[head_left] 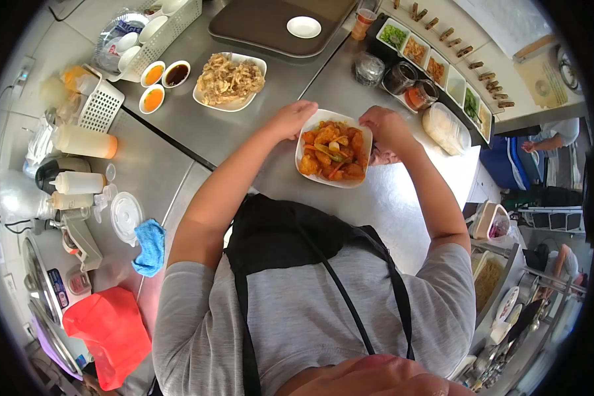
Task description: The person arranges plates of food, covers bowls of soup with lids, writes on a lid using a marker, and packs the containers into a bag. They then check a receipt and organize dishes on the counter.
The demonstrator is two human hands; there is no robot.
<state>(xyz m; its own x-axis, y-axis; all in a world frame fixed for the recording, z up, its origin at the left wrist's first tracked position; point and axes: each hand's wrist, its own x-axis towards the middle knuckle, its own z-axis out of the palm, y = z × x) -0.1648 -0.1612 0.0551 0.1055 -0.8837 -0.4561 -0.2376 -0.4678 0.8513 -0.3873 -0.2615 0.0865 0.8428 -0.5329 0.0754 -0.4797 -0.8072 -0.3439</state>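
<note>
A white square dish (301,173) holds orange-glazed chunks with vegetable strips, and it sits in front of my chest at the steel counter. At its upper left corner is my left hand (292,121), with the fingers closed at the rim. My right hand (385,127) curls its fingers over the upper right corner; its fingertips are partly hidden. Below that hand a pinkish patch shows, and I cannot tell whether it is a reflection or a cloth. To the left stands another white dish (253,97) heaped with pale brown fried pieces.
Three sauce cups (153,99) stand left of the fried food. A brown tray (257,30) carries a small white saucer (303,27). At right are a garnish rack (452,89) and several jars (398,78). Squeeze bottles (79,183), a blue cloth (150,247) and a red bag (110,330) lie left.
</note>
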